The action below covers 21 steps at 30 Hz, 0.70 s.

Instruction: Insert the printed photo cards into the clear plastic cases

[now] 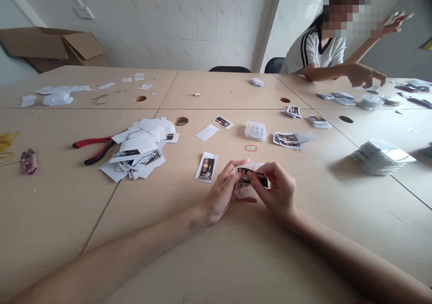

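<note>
As we look down, surface: pale wooden tables (337, 218) with four round holes (181, 121)
Room: white tiled walls (202, 24), one cardboard box (54, 47)
Counts: one pliers (97, 149), one clear plastic case (255, 130), one red rubber band (250, 147), one co-worker (313, 52)
Hands: our left hand (219, 193) and right hand (275, 191) curled, pinching one printed white card (243, 189) between them, at the table's near side

The printed card (252, 176) held between the left hand (219, 192) and right hand (276, 190) is partly concealed by them, and its print cannot be read. The co-worker's raised hand (394, 23) is blurred. The cardboard box (54, 47) is cut off by the left edge of the frame.
</note>
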Tool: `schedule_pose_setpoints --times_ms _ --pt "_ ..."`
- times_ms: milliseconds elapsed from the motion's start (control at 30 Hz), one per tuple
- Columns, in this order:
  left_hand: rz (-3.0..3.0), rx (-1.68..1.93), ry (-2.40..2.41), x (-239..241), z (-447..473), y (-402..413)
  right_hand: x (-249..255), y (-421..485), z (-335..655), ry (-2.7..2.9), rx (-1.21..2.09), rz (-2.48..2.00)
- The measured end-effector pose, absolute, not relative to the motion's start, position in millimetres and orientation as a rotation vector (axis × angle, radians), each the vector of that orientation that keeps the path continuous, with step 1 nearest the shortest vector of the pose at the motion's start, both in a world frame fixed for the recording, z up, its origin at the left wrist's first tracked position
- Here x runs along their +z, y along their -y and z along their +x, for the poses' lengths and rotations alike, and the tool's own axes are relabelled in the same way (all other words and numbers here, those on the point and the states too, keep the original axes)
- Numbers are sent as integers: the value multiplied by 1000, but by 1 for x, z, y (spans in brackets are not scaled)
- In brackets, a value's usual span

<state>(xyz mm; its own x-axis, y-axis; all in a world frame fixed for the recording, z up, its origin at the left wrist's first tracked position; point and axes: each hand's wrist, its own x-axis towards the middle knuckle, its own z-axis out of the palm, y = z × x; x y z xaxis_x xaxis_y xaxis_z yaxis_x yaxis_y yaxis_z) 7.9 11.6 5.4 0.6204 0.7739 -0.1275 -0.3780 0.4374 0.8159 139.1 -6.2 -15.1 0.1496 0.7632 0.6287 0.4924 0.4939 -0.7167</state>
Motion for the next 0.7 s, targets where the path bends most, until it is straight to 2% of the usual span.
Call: schedule_pose_setpoints --times_ms 700 --pt "839 753 -562 6 7 -11 -13 6 140 1507 277 -1155"
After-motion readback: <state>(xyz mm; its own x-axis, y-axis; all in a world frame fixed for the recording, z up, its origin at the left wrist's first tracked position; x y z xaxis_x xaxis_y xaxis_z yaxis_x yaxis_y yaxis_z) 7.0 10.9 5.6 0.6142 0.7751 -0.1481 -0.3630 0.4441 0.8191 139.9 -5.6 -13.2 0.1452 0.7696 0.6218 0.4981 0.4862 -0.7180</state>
